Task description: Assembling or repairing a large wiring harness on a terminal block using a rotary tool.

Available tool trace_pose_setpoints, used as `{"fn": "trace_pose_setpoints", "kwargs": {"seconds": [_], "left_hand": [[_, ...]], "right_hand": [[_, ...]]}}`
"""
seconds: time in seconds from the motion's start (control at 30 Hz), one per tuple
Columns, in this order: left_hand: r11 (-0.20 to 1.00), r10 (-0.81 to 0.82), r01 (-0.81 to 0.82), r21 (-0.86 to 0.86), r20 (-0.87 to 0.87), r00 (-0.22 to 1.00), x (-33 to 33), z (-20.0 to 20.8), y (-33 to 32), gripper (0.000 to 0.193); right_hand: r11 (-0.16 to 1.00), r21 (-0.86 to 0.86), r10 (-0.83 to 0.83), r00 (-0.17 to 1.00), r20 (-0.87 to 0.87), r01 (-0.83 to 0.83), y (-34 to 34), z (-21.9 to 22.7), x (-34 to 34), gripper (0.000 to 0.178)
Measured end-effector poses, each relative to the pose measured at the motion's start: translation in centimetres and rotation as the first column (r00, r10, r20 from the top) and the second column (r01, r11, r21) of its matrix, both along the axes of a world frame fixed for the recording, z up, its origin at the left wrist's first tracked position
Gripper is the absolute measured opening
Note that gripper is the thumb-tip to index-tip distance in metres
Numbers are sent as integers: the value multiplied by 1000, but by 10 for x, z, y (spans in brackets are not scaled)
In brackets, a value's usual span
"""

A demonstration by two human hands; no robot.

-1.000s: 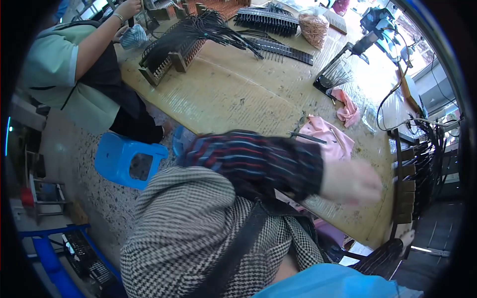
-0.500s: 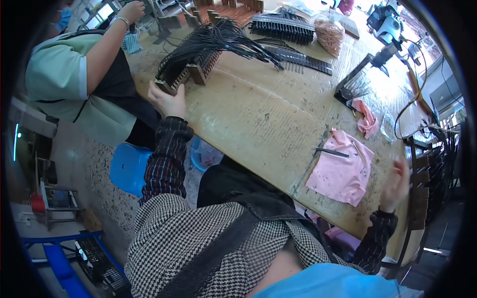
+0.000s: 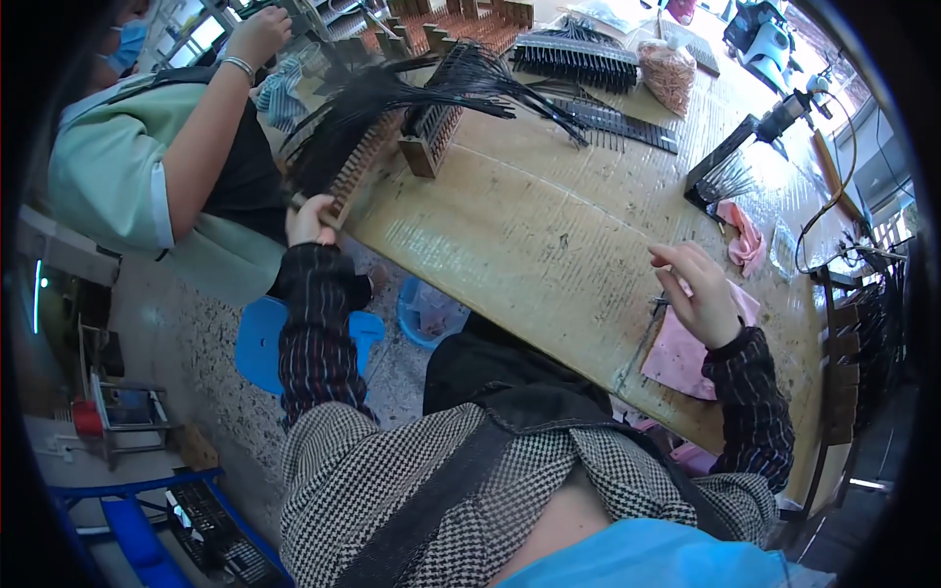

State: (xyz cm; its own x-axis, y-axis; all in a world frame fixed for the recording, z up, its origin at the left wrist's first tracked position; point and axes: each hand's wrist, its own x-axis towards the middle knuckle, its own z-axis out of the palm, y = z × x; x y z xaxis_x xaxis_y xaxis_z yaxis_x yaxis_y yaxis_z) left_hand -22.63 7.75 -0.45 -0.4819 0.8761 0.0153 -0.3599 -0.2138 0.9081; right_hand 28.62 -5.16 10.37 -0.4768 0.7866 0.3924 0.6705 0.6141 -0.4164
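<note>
My left hand point(image 3: 310, 221) is closed on the near end of a wooden rack with a toothed side point(image 3: 364, 162), at the table's left edge. Long thin black strands point(image 3: 338, 127) hang over that rack, blurred by motion. A second wooden rack point(image 3: 420, 155) stands just right of it, also draped in black strands. My right hand point(image 3: 698, 299) hovers over the table with fingers apart and nothing in them. Beneath it lies a spotted pink cloth point(image 3: 676, 361), partly covered by the hand. The dark slim tool on the cloth is mostly hidden.
A co-worker in a pale green top point(image 3: 118, 186) stands close at the left. Further back are a rack of black strands point(image 3: 573, 61), a dark comb-like strip point(image 3: 627, 127) and a bag of brownish pieces point(image 3: 668, 76). A black stand point(image 3: 725, 162) rises at right; a blue stool point(image 3: 260, 348) is below left.
My left hand has drawn the rack toward the table's left edge, widening its gap from the second rack. My right hand has come leftward from the table's right side, over the pink cloth.
</note>
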Motion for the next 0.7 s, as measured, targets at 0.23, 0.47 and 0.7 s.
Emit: {"fn": "trace_pose_setpoints", "kwargs": {"seconds": [0.23, 0.47, 0.7], "left_hand": [[965, -216, 228, -127, 100, 971, -76, 62, -115, 20], [809, -564, 584, -67, 196, 802, -61, 54, -109, 22], [641, -767, 743, -192, -175, 617, 138, 33, 7, 25]], "right_hand": [[976, -179, 89, 978, -187, -123, 27, 8, -24, 26], [976, -155, 97, 947, -305, -150, 62, -18, -66, 49], [820, -443, 46, 814, -579, -361, 42, -27, -22, 62]]}}
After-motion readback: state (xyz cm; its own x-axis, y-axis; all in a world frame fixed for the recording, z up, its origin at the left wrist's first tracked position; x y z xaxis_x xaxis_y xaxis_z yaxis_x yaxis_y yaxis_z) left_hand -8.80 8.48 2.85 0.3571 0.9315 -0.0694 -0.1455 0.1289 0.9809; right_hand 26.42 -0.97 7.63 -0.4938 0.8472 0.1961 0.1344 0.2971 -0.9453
